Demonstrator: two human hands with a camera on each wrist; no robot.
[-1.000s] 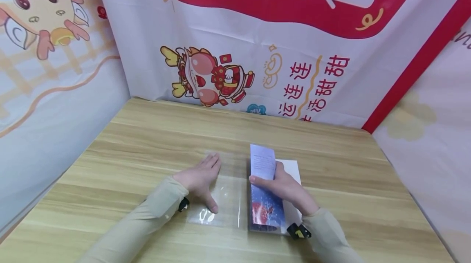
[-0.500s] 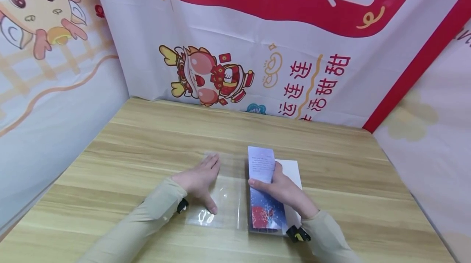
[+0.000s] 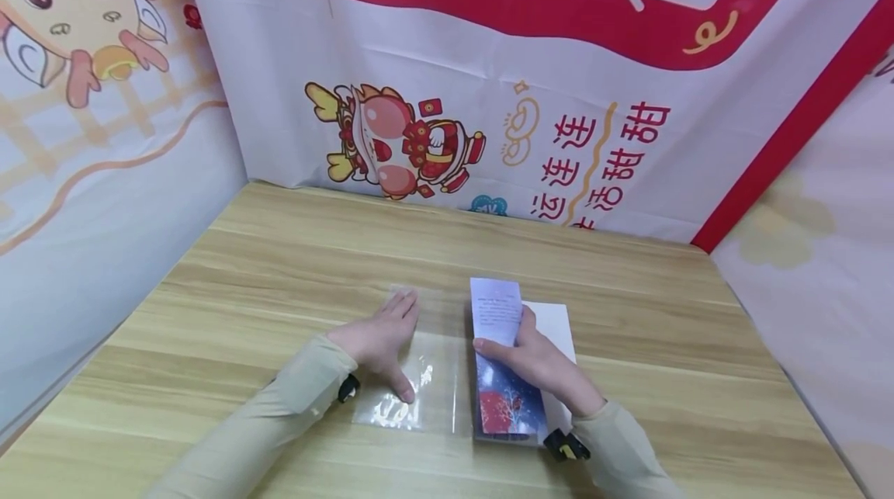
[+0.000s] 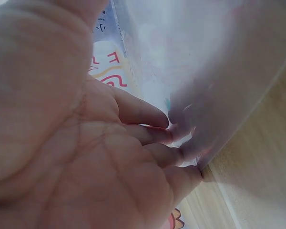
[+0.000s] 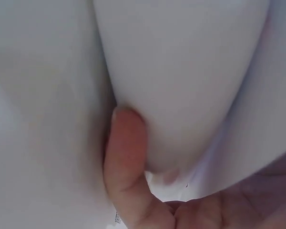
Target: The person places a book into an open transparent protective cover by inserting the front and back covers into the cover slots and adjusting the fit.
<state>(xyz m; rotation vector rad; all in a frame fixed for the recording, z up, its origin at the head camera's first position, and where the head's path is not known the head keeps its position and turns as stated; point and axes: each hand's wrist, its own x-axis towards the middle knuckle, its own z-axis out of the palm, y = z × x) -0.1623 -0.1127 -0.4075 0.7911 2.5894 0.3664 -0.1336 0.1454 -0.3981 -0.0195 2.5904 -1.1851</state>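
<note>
My left hand [image 3: 380, 340] lies spread on a clear plastic sheet [image 3: 436, 382] left of the book, thumb apart from the fingers. In the left wrist view the fingertips press against the see-through film [image 4: 200, 95]. With the thumb on top, my right hand [image 3: 538, 355] grips the book's blue cover [image 3: 527, 398], which has a snowy tree and a red patch, and its printed pale flap [image 3: 497, 301]. White paper [image 3: 559, 320] shows to the right beneath that hand. Seen from the right wrist, a bent finger [image 5: 126, 143] sits against curved white paper [image 5: 176, 71].
The wood-grain table [image 3: 335, 243] carries the book and film near its front middle. Behind it hangs a printed red and white cloth [image 3: 447, 64], with more printed cloth at the left [image 3: 119, 165] and right [image 3: 824, 289].
The printed flap and blue cover in my right hand have shifted slightly left and flattened a little. The left hand stays in place on the film.
</note>
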